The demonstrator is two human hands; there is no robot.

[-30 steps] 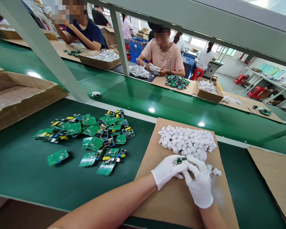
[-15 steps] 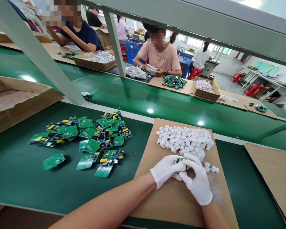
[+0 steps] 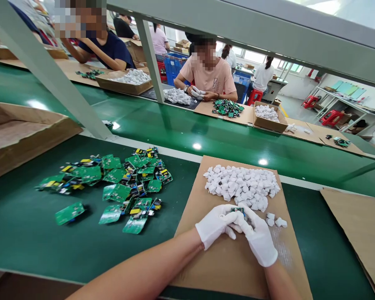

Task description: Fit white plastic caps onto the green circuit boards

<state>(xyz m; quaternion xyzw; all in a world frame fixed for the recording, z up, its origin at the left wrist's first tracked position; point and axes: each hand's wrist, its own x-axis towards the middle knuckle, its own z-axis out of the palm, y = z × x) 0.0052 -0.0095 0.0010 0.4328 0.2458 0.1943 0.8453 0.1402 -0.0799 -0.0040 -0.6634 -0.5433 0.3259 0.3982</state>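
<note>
A small green circuit board [image 3: 237,211] shows between my two white-gloved hands, mostly covered by the fingers. My left hand [image 3: 217,223] is closed on its left side. From the right, my right hand [image 3: 258,233] has its fingers closed around the same board. Both hands are over a brown cardboard sheet [image 3: 212,266]. Just beyond them lies a heap of small white wrapped pieces [image 3: 240,183], and a few loose white pieces [image 3: 275,220] sit to the right of my right hand.
Left on the green bench is a pile of circuit boards [image 3: 115,171], with one board [image 3: 70,213] apart. A cardboard tray [image 3: 31,150] stands far left, another cardboard sheet [image 3: 359,225] right. A slanted metal post [image 3: 59,79] rises ahead. Co-workers sit across the green conveyor [image 3: 175,129].
The fingers of my right hand have drawn in closer around the circuit board, closing the gap beneath them. A white item on the conveyor has slid left, mostly behind the post.
</note>
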